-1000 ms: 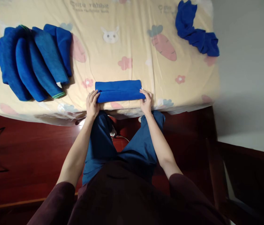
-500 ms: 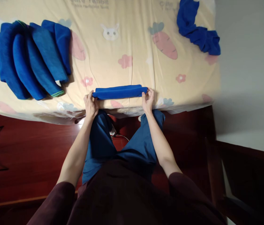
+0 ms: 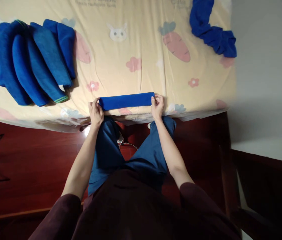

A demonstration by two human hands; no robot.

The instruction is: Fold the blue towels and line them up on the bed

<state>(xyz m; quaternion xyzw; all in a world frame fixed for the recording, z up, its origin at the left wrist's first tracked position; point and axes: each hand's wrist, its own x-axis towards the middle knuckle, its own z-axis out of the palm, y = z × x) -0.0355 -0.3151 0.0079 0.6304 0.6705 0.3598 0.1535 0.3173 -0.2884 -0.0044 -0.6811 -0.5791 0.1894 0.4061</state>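
Since the earlier frames the towel (image 3: 126,101) has gone from a flat, wide fold to a narrow strip, doubled over on itself along its length, and my two hands have shifted with it to its short ends.

From where I watch, my left hand (image 3: 95,113) pinches the left end, thumb and fingertips closed on the cloth; my right hand (image 3: 157,105) pinches the right end the same way. Each grip is closed down to the thickness of the fold, with nothing else in it. Holding both ends like this, I judge, keeps the layers lined up and the strip taut so the fold does not spring open.

The towel spans straight between the two grips, lying across the bed (image 3: 141,76) just beyond my fingertips, close to the bed's near edge, so I can work it without leaning.

Well off to the left of my left grip, and farther from me, folded towels (image 3: 33,60) lie overlapped in a fanned row, apart from the one in hand; set aside there they stay out of the working patch. Far beyond my right grip, near the bed's right far corner, a loose towel (image 3: 211,30) lies crumpled and unfolded. Between these the printed sheet shows carrots, flowers and a rabbit.
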